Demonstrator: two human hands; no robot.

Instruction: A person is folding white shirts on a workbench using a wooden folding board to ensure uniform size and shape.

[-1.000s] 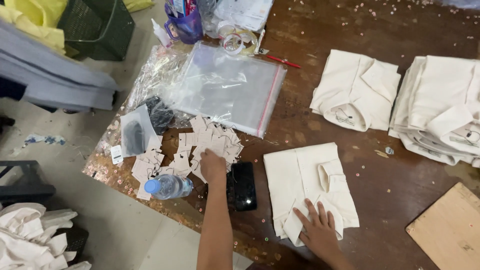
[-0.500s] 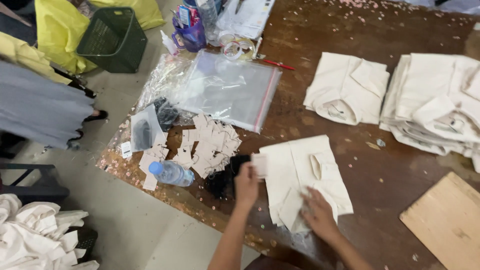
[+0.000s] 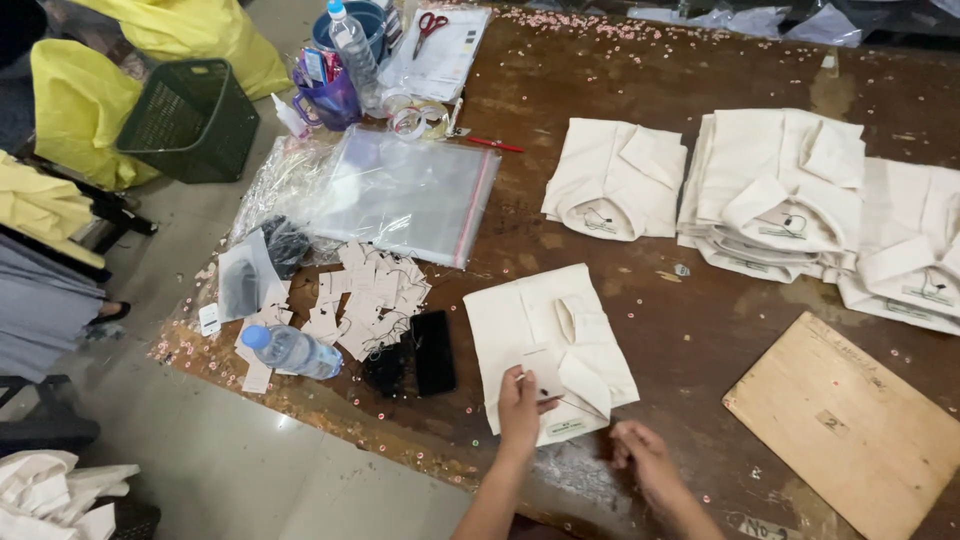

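Worn brown table (image 3: pixel 640 260) over pale floor, left grip (image 3: pixel 522 402) pinching a paper tag (image 3: pixel 541 372) on folded cream shirt (image 3: pixel 530 325), right grip (image 3: pixel 640 458) loosely curled, holding nothing visible.

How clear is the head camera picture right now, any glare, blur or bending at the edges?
Head view: lit evenly from above, mostly sharp. Soft glare on the clear plastic bags and on the pale floor. The left hand, holding a small paper tag over the folded cream shirt, is slightly soft, as is the right hand. The wide lens bows the brown table edge.
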